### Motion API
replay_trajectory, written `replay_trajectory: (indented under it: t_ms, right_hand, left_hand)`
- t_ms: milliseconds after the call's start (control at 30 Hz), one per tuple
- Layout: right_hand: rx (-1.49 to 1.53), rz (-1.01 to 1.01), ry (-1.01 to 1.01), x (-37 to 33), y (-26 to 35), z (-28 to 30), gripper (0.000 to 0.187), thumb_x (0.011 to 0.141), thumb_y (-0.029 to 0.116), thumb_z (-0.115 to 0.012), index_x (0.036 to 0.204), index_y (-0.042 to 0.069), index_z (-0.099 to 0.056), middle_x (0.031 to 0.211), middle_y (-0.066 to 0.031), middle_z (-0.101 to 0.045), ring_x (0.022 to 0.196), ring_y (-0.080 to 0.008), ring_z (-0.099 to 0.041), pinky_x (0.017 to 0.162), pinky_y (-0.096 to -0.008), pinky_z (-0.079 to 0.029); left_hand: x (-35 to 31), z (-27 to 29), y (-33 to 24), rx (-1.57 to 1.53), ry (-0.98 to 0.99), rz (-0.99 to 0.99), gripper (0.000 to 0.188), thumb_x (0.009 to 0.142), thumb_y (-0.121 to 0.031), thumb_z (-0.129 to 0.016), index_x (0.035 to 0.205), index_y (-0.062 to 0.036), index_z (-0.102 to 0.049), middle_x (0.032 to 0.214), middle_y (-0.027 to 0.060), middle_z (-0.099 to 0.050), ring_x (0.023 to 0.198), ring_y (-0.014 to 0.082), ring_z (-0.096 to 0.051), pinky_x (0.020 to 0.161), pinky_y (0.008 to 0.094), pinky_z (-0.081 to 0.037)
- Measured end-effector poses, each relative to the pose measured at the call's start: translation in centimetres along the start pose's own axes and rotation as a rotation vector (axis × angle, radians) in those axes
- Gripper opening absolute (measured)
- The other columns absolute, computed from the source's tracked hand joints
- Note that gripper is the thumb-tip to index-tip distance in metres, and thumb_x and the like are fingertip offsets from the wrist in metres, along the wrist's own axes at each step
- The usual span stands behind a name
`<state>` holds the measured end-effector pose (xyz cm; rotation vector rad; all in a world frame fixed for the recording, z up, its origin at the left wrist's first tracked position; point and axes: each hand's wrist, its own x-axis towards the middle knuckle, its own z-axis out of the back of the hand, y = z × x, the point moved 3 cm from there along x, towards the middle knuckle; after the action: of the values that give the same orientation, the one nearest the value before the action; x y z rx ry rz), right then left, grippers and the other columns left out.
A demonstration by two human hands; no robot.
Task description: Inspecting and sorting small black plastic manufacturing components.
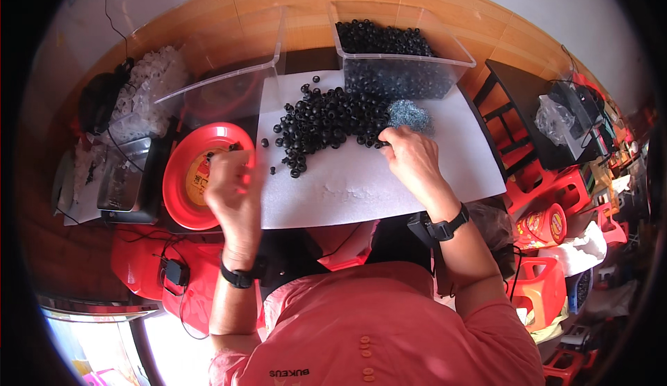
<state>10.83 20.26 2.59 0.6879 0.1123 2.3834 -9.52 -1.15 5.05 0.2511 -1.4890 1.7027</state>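
A heap of small round black parts with holes, like rings or grommets (326, 118), lies on a white sheet (313, 198). Beside its right end sits a small mound of fine silvery metal bits (408, 116), too small to name. My right hand (415, 160) is closed in a pinch at the heap's right edge, just below the mound; what its fingertips hold is hidden. Over the right side of a red round basin (177, 198) is my left hand (233, 190), its fingers smeared by motion. A few dark pieces lie in the basin near that hand.
Behind the heap stands a clear plastic bin (445, 59) full of black parts. Another clear bin (215, 84) stands to its left. A metal tray (125, 177) and translucent plastic pieces (156, 80) are at far left. Red stools (538, 289) stand at right.
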Motion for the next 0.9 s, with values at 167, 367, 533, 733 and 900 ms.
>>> replay_trajectory:
  t_ms: [167,367,533,733,900]
  right_hand:
    - [-0.025,0.015,0.092,0.8,1.0,-0.6,0.021,0.080,0.012,-0.071,0.100,0.012,-0.067,0.091,-0.0124,-0.069,0.080,-0.0356,-0.067,0.070,-0.0470,-0.051]
    - [-0.057,0.032,0.159,1.6,1.3,-1.8,0.022,0.080,0.012,-0.071,0.100,0.011,-0.065,0.087,-0.0115,-0.070,0.077,-0.0345,-0.068,0.067,-0.0471,-0.051]
    - [0.145,0.166,0.051,0.4,1.8,-0.3,0.019,0.079,0.006,-0.069,0.097,0.007,-0.062,0.082,-0.0110,-0.069,0.072,-0.0325,-0.067,0.063,-0.0433,-0.051]
    - [0.361,0.373,-0.069,-1.6,5.2,1.2,0.020,0.076,0.005,-0.067,0.093,0.009,-0.057,0.074,-0.0086,-0.061,0.067,-0.0315,-0.062,0.059,-0.0442,-0.048]
    - [0.539,0.373,-0.132,-2.1,6.0,1.0,0.022,0.075,0.000,-0.066,0.094,0.008,-0.061,0.074,-0.0072,-0.059,0.065,-0.0287,-0.059,0.059,-0.0409,-0.047]
  left_hand:
    - [-3.6,-6.6,-0.1,-0.680,0.546,0.608,0.014,0.084,-0.004,-0.070,0.098,0.0009,-0.069,0.078,0.0028,-0.068,0.066,0.0067,-0.061,0.055,0.0203,-0.045]
    - [-4.4,-10.1,0.0,-0.697,0.624,0.709,0.015,0.085,-0.003,-0.067,0.100,0.0026,-0.068,0.077,0.0044,-0.068,0.065,0.0078,-0.062,0.051,0.0205,-0.046]
    - [-3.9,-10.1,-0.1,-0.782,0.564,0.789,0.020,0.088,-0.006,-0.069,0.103,0.0058,-0.066,0.082,0.0069,-0.068,0.064,0.0087,-0.061,0.051,0.0223,-0.047]
    - [-4.0,-9.9,0.0,-0.802,0.627,0.716,0.026,0.087,-0.011,-0.074,0.106,0.0034,-0.067,0.088,0.0075,-0.070,0.071,0.0120,-0.064,0.058,0.0231,-0.050]
    - [-5.0,-9.5,0.7,-0.901,0.565,0.691,0.021,0.085,-0.006,-0.075,0.104,-0.0004,-0.067,0.090,0.0046,-0.070,0.072,0.0082,-0.062,0.060,0.0213,-0.049]
